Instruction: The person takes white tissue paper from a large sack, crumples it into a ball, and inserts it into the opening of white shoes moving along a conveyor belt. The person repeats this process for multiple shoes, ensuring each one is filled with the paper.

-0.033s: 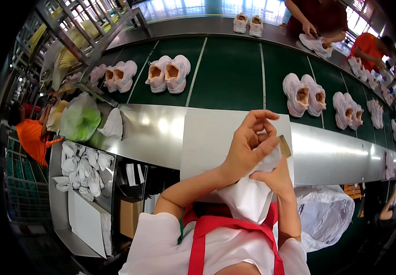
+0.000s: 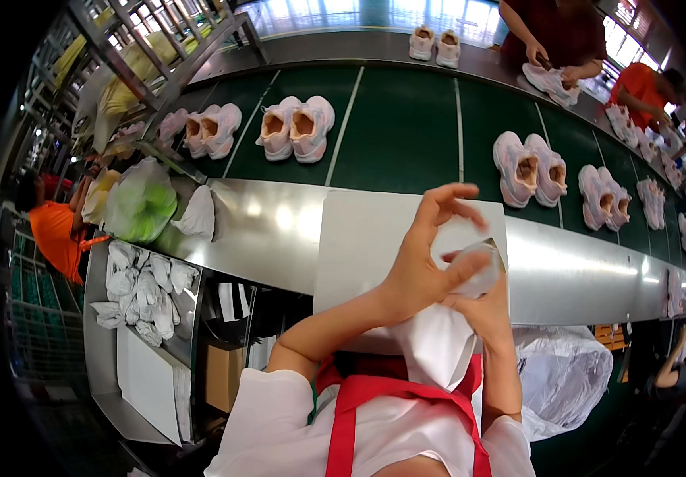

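Observation:
My left hand (image 2: 421,266) is raised over a flat white sheet or board (image 2: 356,250) on the bench, its fingers curved and apart. Its thumb overlaps a pale, translucent round thing (image 2: 483,274), perhaps a roll of clear tape; contact is unclear. My right hand (image 2: 486,312) is closed around this round thing from below and to the right. A small olive-gold edge (image 2: 490,244) shows beside it. Below both hands, white thin material (image 2: 436,346) hangs in front of my red apron (image 2: 363,387); I cannot tell whether it is paper or cloth.
Beyond the metal bench (image 2: 259,222), pairs of pale pink-white shoes (image 2: 301,127) stand on a green conveyor (image 2: 402,119). Crumpled white bundles (image 2: 144,290) fill a tray at left, near a plastic bag (image 2: 142,203). A large clear bag (image 2: 561,378) is at right. Co-workers handle shoes (image 2: 551,82) across the line.
My left fingers have spread farther from the thumb. The round thing and my right hand have shifted slightly to the right. The whole view has moved a little.

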A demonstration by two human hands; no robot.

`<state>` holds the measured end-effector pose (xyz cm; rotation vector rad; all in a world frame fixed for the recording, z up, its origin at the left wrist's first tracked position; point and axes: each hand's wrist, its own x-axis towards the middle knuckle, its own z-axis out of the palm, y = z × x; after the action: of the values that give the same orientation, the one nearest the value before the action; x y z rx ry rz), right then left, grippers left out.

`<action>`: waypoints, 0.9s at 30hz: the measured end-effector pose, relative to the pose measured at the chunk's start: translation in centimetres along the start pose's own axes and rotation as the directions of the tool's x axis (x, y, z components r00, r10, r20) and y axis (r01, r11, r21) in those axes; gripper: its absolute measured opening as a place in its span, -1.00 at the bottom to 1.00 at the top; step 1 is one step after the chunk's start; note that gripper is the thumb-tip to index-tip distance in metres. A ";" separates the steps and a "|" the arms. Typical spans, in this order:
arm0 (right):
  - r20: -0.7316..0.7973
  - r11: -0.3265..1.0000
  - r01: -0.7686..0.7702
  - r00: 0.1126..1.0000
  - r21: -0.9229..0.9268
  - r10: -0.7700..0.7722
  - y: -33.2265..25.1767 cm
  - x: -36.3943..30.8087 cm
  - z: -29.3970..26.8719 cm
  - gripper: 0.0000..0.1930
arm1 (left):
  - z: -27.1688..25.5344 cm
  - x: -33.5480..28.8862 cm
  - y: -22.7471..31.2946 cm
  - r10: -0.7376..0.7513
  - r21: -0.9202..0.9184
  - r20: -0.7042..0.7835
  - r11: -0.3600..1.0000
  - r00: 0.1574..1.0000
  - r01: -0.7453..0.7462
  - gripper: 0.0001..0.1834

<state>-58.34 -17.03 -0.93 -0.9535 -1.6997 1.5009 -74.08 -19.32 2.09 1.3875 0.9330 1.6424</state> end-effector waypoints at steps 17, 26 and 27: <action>0.146 0.415 0.703 0.589 -0.578 -0.795 -7.6 -3.9 -4.0 -0.79 | -5.3 -2.9 -4.5 -0.262 0.208 0.055 0.947 0.964 0.245 -0.03; 0.753 0.482 0.874 0.361 -0.066 -0.551 -4.0 -1.3 4.1 -0.70 | -1.3 -1.4 -4.1 -0.446 -0.252 0.501 0.745 0.742 0.618 -0.48; 0.722 0.507 0.857 0.405 -0.086 -0.562 -3.9 -1.4 3.8 -0.73 | -1.0 -1.3 -3.4 -0.296 -0.126 0.570 0.891 0.767 0.437 -0.56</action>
<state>-61.25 -20.48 2.43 0.2778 -2.5476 0.7841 -74.58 -19.07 -1.63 1.2830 0.5858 0.9481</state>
